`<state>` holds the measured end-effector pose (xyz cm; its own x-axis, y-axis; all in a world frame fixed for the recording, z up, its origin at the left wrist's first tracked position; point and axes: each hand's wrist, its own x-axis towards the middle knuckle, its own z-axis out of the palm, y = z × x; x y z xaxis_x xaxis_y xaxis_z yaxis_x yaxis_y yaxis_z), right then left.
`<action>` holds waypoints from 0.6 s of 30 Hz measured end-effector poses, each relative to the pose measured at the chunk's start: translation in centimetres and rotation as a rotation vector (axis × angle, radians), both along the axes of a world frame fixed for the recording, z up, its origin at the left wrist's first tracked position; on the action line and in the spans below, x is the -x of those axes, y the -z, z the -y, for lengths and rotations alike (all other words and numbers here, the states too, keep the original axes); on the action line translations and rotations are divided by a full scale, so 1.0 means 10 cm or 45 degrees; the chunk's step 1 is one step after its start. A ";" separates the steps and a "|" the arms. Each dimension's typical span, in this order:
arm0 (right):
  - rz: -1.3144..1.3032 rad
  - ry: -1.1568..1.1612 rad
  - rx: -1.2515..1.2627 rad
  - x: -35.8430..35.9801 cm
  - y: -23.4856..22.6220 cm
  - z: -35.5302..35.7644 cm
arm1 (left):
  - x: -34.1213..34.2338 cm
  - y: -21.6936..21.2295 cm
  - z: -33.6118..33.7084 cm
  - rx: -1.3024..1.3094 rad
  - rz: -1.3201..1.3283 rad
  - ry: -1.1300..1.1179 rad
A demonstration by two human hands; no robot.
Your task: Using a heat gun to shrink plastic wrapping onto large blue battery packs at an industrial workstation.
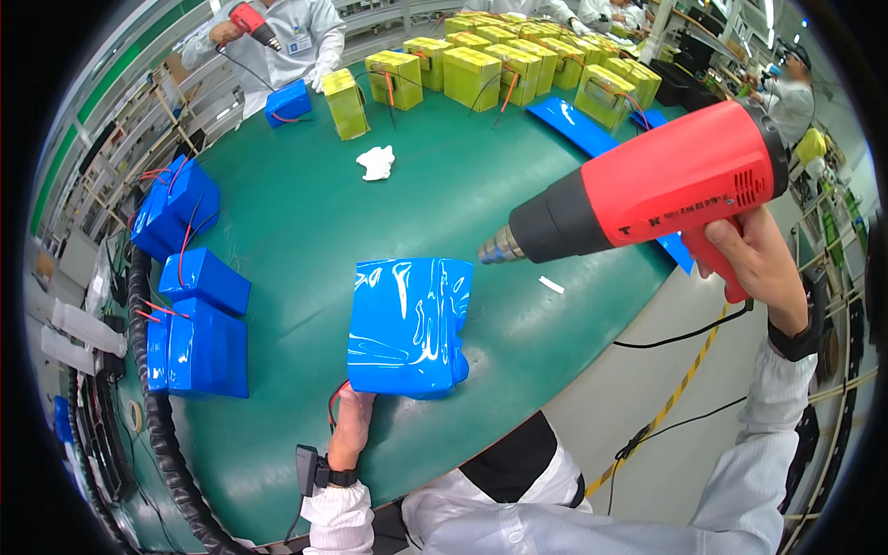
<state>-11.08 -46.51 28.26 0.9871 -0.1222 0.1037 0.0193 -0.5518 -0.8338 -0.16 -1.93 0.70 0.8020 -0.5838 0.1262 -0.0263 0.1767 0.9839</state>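
Heat gun [680,180] in R hand [757,259], nozzle [501,247] L, long axis approx. L-R

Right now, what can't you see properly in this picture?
All in the head view:
Left hand: fingertips hidden by the blue-wrapped block.
The block's underside: hidden by its own top and sides.
Right hand: some fingers hidden behind the red heat gun.
Co-worker at upper left: head cut off by the top edge.

From my end I count two red heat guns [647,190]; one blue wrapped block [404,324] mid-frame, one at upper left, at least three at far left; one crumpled white scrap [376,163]; one white strip [551,285]; and over ten yellow blocks [470,79] along the top, too crowded for an exact figure.
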 end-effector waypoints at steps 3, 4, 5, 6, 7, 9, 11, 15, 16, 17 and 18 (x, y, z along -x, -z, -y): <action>-0.003 -0.006 0.039 -0.11 0.02 -0.04 | 0.02 0.07 -0.03 0.011 -0.014 -0.038; -0.002 0.008 0.026 -0.13 0.04 -0.03 | 0.01 0.09 -0.03 0.045 -0.016 -0.076; 0.004 0.007 0.004 -0.15 0.05 -0.02 | 0.00 0.10 -0.04 0.032 -0.015 -0.062; 0.008 0.004 -0.018 -0.16 0.07 0.00 | -0.01 0.10 -0.05 0.055 -0.014 -0.055; 0.007 0.017 -0.031 -0.17 0.08 0.02 | -0.01 0.09 -0.05 0.078 -0.014 -0.049; -0.008 0.035 -0.038 -0.20 0.10 0.07 | 0.01 0.05 -0.02 0.094 -0.029 -0.066; 0.035 0.111 0.001 -0.20 0.17 0.06 | 0.01 0.05 0.00 0.111 -0.044 -0.084; -0.082 0.054 -0.033 -0.16 0.21 0.16 | -0.01 0.17 -0.10 0.154 -0.069 -0.081; -0.047 0.065 -0.038 -0.12 0.26 0.13 | -0.02 0.20 -0.12 0.136 -0.073 -0.087; -0.012 0.077 -0.043 -0.08 0.30 0.11 | -0.02 0.22 -0.14 0.124 -0.074 -0.084; -0.014 0.078 -0.056 -0.04 0.33 0.12 | -0.01 0.22 -0.14 0.138 -0.077 -0.104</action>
